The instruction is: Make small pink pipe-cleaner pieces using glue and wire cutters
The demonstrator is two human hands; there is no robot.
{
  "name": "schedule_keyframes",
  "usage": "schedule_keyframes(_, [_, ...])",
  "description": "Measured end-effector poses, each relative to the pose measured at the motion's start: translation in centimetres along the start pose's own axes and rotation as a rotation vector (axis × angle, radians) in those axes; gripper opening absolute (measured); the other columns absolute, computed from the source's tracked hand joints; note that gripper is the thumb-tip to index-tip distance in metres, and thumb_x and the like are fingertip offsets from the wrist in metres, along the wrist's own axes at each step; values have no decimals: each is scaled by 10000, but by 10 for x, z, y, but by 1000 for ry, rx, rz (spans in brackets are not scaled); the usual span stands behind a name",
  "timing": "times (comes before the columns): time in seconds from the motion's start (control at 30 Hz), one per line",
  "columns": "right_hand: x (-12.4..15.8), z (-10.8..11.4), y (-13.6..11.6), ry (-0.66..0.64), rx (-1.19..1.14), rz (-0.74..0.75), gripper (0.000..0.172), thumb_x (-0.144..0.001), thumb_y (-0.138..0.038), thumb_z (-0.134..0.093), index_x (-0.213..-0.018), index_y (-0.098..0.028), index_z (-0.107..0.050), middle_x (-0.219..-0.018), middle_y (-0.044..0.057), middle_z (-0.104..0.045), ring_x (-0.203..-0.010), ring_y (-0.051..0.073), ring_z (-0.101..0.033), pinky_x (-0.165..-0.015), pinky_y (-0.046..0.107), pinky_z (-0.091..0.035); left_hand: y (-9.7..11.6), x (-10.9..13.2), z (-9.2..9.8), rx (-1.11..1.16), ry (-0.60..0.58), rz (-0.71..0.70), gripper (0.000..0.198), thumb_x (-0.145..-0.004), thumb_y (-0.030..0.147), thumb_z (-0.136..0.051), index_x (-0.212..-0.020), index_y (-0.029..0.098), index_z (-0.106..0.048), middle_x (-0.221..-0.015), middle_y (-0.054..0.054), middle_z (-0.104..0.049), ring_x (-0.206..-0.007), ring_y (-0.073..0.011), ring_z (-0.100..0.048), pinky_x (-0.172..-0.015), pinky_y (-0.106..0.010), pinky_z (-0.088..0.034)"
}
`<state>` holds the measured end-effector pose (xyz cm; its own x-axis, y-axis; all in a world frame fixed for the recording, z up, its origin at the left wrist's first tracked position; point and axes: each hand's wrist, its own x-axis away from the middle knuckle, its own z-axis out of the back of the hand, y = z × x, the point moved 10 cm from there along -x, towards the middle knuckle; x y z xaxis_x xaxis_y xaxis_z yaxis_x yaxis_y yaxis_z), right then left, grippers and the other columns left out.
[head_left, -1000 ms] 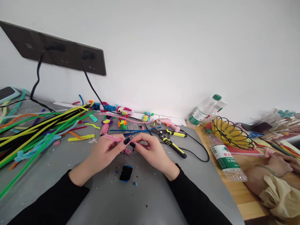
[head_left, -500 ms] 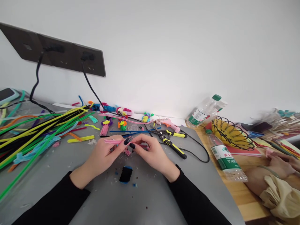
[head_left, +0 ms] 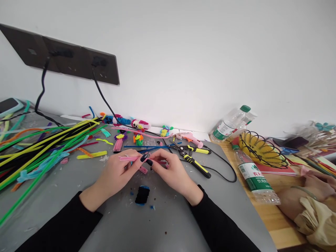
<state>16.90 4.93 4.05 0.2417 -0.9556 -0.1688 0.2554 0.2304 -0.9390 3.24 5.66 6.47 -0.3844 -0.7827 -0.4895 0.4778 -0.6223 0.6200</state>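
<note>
My left hand [head_left: 118, 172] and my right hand [head_left: 170, 171] meet over the grey table [head_left: 168, 224], thumbs nearly touching. Both pinch a pink pipe cleaner [head_left: 129, 158], which sticks out to the left past my left fingers. A short pink piece [head_left: 143, 170] hangs just below the thumbs. A small black and blue fuzzy piece [head_left: 142, 195] lies on the table under my hands.
A pile of long yellow, green and black pipe cleaners [head_left: 44, 143] lies at left. Yellow-handled pliers [head_left: 193, 161], a pink glue gun [head_left: 190, 139] and small figures [head_left: 139, 124] sit behind. Bottles [head_left: 253, 178], a wire basket [head_left: 258, 148] and another person's arm [head_left: 301, 196] are at right.
My hands stay together on the pink pipe cleaner; its left end has dropped slightly and now lies more level. Nothing else has moved.
</note>
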Motion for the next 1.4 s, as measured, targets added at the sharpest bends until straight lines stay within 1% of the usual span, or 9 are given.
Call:
schedule_keyframes(0.3, [-1, 1, 1, 8, -11, -13, 103, -900, -279, -595, -900, -209, -671, -880, 19, -726, -807, 159, -675, -727, 274, -520, 1, 0, 0, 36, 23, -16, 342, -1016, 335, -479, -741, 229, -654, -712, 12, -713, -665, -163, -665, -633, -237, -494])
schedule_keyframes(0.43, [-1, -1, -2, -2, -11, -10, 107, -903, -287, -600, -903, -208, -673, -891, 20, -728, -807, 155, -671, -726, 272, -518, -2, 1, 0, 27, 20, -1, 327, -1017, 335, -481, -780, 228, -679, -731, 6, -722, -675, -169, -667, -662, -244, -511])
schedule_keyframes(0.53, [0, -1, -1, -2, -1, -17, 115, -913, -306, -609, -888, -211, -668, -863, 14, -719, -787, 154, -661, -720, 272, -515, -2, 1, -2, 24, 1, 5, 322, -1022, 349, -485, -811, 228, -694, -728, 7, -720, -670, -167, -666, -647, -243, -503])
schedule_keyframes(0.63, [0, 0, 0, 8, 7, -17, 126, -915, -317, -610, -876, -210, -665, -828, 8, -704, -760, 151, -645, -710, 271, -509, 0, 2, -2, 29, -2, -13, 338, -1027, 345, -477, -783, 228, -678, -689, 15, -689, -644, -158, -647, -612, -235, -480])
schedule_keyframes(0.8, [-1, 0, 1, 13, 18, -6, 109, -904, -289, -602, -874, -208, -669, -838, 10, -708, -764, 149, -643, -712, 270, -509, -1, 1, -2, 34, -3, 9, 356, -1020, 350, -471, -727, 229, -636, -691, 8, -697, -642, -167, -646, -624, -241, -488])
schedule_keyframes(0.93, [-1, -2, 3, -1, -10, -13, 105, -894, -260, -582, -890, -206, -672, -849, 9, -714, -767, 147, -655, -695, 261, -507, 0, -1, -2, 46, -5, 12, 386, -1018, 345, -457, -680, 230, -605, -641, 12, -670, -610, -164, -629, -612, -239, -485])
schedule_keyframes(1.07, [-1, -2, 4, 3, -3, -24, 108, -895, -278, -590, -885, -206, -670, -836, 10, -710, -764, 149, -652, -692, 261, -504, -1, -1, -2, 31, -4, 16, 382, -1019, 349, -460, -692, 230, -617, -644, 11, -670, -607, -161, -624, -621, -241, -494])
schedule_keyframes(1.3, [-1, 1, 3, 38, 44, -15, 169, -922, -347, -600, -835, -210, -647, -805, 10, -697, -741, 151, -634, -693, 271, -500, -6, 2, -5, 20, -21, 46, 389, -1024, 414, -459, -764, 233, -685, -716, -6, -734, -653, -172, -667, -640, -248, -524])
schedule_keyframes(1.4, [-1, 1, 3, 48, 52, -16, 179, -917, -350, -602, -808, -210, -627, -778, 9, -686, -714, 147, -612, -657, 261, -485, -8, 2, -6, 32, -18, 45, 386, -1015, 405, -470, -737, 234, -678, -728, -7, -756, -666, -179, -694, -646, -254, -538])
